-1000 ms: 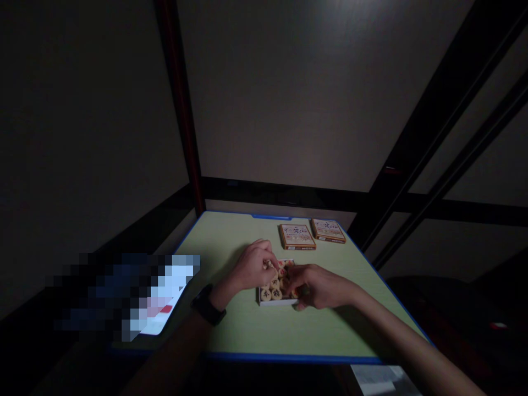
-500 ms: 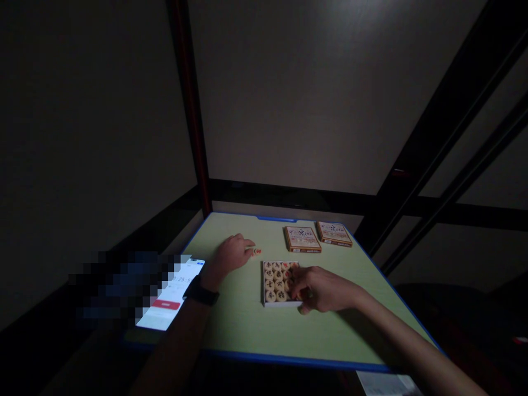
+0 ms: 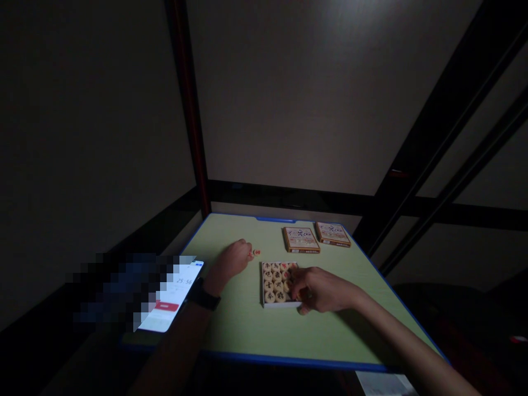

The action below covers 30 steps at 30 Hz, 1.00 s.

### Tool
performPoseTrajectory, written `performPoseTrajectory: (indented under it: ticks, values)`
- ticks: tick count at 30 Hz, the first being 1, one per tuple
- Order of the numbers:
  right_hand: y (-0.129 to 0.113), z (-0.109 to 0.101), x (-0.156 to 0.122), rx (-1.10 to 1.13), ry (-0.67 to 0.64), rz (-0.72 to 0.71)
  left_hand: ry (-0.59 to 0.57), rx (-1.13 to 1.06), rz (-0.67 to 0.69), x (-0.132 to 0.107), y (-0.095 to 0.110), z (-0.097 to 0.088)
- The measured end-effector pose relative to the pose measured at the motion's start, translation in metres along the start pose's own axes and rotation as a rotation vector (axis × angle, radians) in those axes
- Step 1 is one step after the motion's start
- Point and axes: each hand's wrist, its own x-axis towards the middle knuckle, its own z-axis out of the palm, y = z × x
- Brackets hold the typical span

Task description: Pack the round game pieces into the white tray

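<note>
An open white box (image 3: 263, 286) on the table holds rows of round wooden Chinese chess pieces (image 3: 279, 297), most with black characters and a few with red ones. My right hand (image 3: 324, 289) covers the box's right side, fingers and thumb closed round a chess piece at its near right corner; the piece is mostly hidden. Left of the box and farther back, my left hand (image 3: 236, 259) has its fingers curled on a red-marked piece lying on the table. Another red-marked piece (image 3: 256, 252) is right beside those fingertips. A dark band is on my left wrist.
Two closed, printed boxes, a nearer one (image 3: 301, 240) and a farther one (image 3: 333, 234), lie at the back right of the green table (image 3: 247, 330) with blue edging. A lit phone (image 3: 171, 300) lies at the left edge. Walls stand behind and to the left.
My left hand's fingers have drawn in from outstretched to curled beside the red-marked pieces. My right hand stays almost still at the box.
</note>
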Motion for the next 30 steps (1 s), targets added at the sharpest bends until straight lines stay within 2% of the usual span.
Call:
performPoseTrajectory:
  ticks: [3,5,8,12,19,24,30]
  values:
    - [0.005,0.004,0.000,0.009,0.022,-0.008,0.054,-0.112,0.017,-0.001,0.013,-0.010]
    - [0.008,0.007,-0.001,0.024,0.040,-0.019,0.048,-0.273,0.103,-0.004,0.030,-0.017]
    - [0.011,0.010,-0.002,0.064,0.075,-0.039,-0.047,-0.497,0.240,-0.011,0.058,-0.023]
    - [0.014,0.012,-0.004,0.135,0.110,-0.100,-0.156,-0.540,0.286,-0.020,0.083,-0.021]
    - [0.021,0.013,-0.006,0.248,0.139,-0.147,-0.127,-0.440,0.414,-0.021,0.090,-0.012]
    - [0.018,0.008,-0.008,0.295,0.162,-0.144,-0.093,-0.407,0.431,-0.023,0.092,-0.007]
    - [0.017,0.009,-0.008,0.282,0.167,-0.159,-0.111,-0.409,0.477,-0.022,0.092,-0.006]
